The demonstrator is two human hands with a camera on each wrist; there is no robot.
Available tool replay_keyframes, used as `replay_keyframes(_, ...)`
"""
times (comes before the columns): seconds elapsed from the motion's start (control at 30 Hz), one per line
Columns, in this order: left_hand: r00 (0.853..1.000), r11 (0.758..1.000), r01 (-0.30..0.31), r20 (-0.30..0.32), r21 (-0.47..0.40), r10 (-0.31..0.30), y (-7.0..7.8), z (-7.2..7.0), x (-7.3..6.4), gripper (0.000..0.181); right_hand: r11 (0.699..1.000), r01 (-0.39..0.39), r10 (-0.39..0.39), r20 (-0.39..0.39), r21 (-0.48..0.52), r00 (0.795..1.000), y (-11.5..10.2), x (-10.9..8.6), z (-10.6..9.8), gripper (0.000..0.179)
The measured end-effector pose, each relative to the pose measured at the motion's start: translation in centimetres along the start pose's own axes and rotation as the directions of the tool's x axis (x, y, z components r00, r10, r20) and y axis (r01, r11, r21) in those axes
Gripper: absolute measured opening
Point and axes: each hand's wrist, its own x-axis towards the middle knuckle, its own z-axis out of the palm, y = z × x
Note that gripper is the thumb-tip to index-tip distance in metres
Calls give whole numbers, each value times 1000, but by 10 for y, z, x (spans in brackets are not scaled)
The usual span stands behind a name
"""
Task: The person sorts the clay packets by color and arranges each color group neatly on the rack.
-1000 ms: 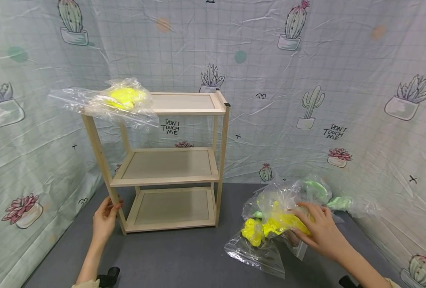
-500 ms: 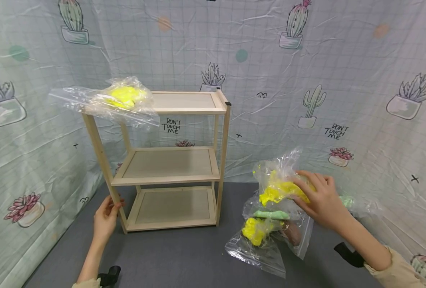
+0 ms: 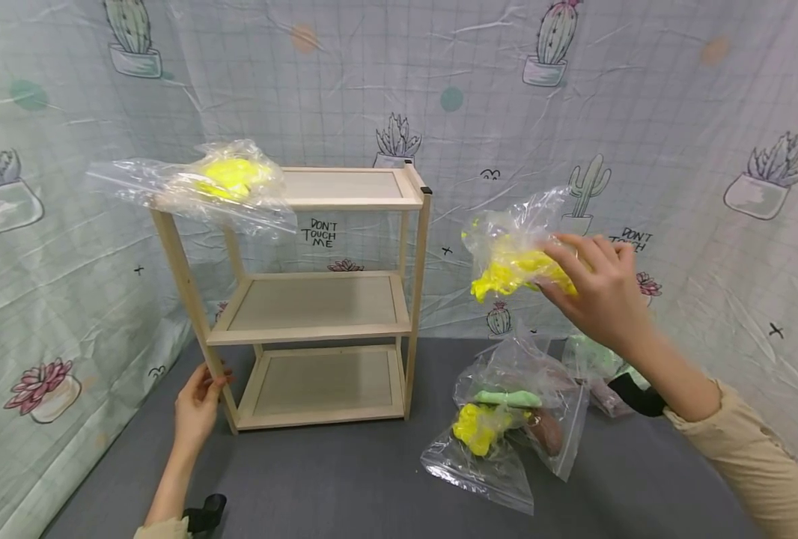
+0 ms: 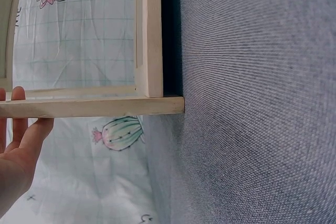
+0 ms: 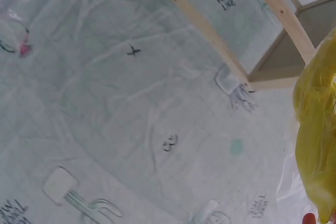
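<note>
Over at the rack's front leg, the left hand curls round the post. Up at the right hand, fingers pinch a plastic bag of yellow stuff mid-air: light, floppy, probably slippery, best gripped through the bulge.

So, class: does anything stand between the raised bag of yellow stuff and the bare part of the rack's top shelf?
Nothing visible: the bag in the right hand has open air up to the top shelf.
</note>
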Motion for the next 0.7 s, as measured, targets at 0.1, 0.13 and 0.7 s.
replay_keyframes(0.1, 1000, 1000, 0, 8, 27, 0, -9, -2, 1, 25, 1000, -12, 12, -30, -10, 999, 0, 22, 1, 48)
replay_keyframes(0.13, 1000, 1000, 0, 7, 30, -1, -9, -2, 2, 25, 1000, -21, 21, -37, -10, 999, 0, 29, 2, 48)
replay_keyframes(0.7, 999, 999, -32, 15, 21, 32, 19, 0, -4, 22, 993, -102, 103, 9, -54, 995, -22, 112, 26, 35)
